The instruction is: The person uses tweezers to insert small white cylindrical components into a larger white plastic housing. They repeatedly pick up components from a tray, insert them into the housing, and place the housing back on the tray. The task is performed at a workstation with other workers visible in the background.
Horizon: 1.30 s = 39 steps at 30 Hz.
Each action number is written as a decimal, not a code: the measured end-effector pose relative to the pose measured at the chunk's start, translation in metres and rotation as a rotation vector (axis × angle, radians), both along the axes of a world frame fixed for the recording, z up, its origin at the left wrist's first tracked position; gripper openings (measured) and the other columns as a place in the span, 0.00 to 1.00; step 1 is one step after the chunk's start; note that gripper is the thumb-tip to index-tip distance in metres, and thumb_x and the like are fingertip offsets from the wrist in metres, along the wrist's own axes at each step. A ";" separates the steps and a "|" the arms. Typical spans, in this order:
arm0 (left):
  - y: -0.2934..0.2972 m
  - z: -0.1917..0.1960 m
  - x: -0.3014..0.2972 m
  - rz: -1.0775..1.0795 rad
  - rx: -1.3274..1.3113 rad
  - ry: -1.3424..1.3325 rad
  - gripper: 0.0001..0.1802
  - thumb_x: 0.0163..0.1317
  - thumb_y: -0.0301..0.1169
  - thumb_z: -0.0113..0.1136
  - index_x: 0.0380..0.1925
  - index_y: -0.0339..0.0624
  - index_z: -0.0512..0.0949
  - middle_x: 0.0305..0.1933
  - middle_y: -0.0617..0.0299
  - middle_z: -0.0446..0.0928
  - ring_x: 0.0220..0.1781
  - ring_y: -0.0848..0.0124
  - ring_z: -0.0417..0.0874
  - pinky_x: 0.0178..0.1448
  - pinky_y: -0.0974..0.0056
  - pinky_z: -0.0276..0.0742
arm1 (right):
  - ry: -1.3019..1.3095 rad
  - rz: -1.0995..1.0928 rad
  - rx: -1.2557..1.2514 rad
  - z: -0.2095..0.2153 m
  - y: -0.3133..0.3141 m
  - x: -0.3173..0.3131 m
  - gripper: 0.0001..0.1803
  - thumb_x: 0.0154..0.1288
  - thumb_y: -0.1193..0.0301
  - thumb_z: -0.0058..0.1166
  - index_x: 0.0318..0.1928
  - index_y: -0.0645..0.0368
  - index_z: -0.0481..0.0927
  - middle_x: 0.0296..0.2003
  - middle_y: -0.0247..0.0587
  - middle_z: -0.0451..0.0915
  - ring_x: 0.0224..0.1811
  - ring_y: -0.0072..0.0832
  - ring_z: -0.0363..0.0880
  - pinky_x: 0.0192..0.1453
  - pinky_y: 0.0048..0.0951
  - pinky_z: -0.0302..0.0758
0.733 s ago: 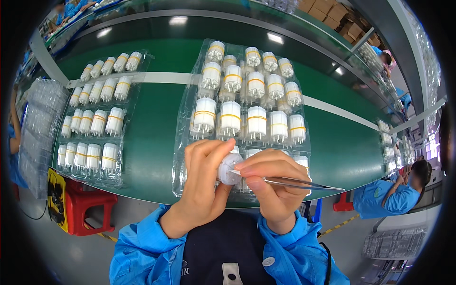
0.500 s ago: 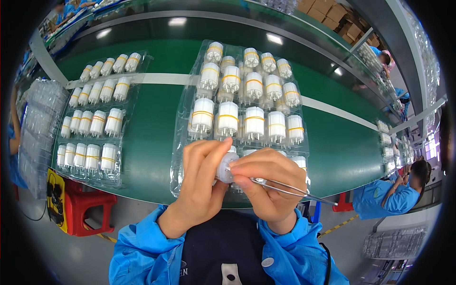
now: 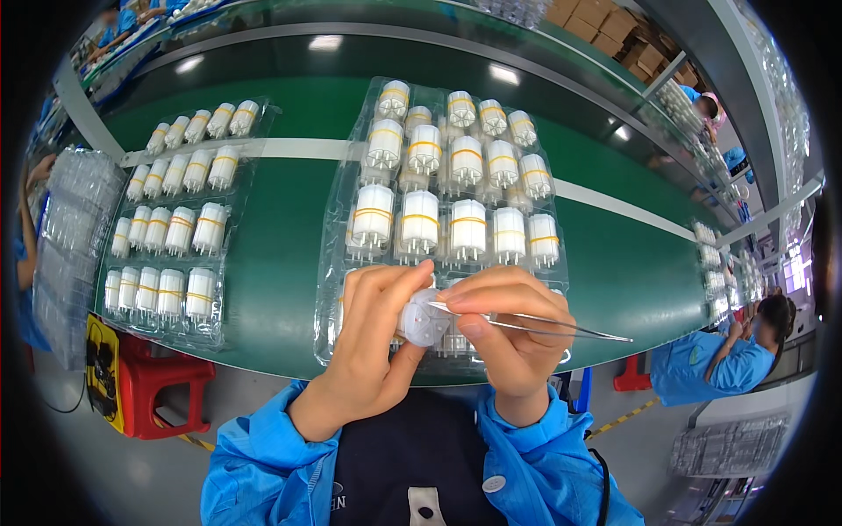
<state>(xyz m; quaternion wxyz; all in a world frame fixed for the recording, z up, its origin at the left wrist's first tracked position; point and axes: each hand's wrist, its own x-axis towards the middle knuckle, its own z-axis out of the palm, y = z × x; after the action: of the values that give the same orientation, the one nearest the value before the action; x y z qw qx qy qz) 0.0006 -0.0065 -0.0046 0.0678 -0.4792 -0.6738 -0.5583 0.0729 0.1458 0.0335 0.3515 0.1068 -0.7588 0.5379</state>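
My left hand [image 3: 364, 337] is closed around a round whitish part [image 3: 424, 324], its translucent disc-like end face turned up toward me. Metal tweezers [image 3: 605, 337] are pinched in my right hand [image 3: 517, 337]. Their tip end meets the upper right rim of the part's face, and the other end sticks out to the right. Whether the tip grips anything is too small to make out. Just beyond my hands is a clear plastic tray [image 3: 336, 223] with rows of white cylinders [image 3: 420, 219], each with a yellow band and metal pins. Both hands cover some of its nearest row.
A second clear tray [image 3: 219, 285] of banded cylinders lies to the left on the green table [image 3: 272, 237]. Stacked empty trays [image 3: 74, 254] stand at the far left. A red stool [image 3: 162, 386] is below the table edge. A co-worker in blue [image 3: 715, 359] sits at the right.
The part has tipped so that more of its round face shows. My right hand has shifted slightly right, and the tweezers lie flatter, their free end higher and farther right.
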 end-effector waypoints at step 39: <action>-0.003 0.004 0.001 0.038 0.001 -0.021 0.36 0.44 0.16 0.65 0.59 0.33 0.68 0.57 0.45 0.70 0.57 0.47 0.69 0.61 0.51 0.65 | 0.000 -0.006 -0.170 -0.004 -0.014 0.007 0.09 0.57 0.80 0.62 0.40 0.67 0.83 0.36 0.49 0.84 0.39 0.34 0.83 0.44 0.30 0.79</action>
<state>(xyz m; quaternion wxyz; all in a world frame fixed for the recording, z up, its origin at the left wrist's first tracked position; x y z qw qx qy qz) 0.0019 -0.0096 -0.0001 0.0716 -0.4604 -0.6832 -0.5623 0.0799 0.1317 0.0299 0.3609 0.0743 -0.7108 0.5991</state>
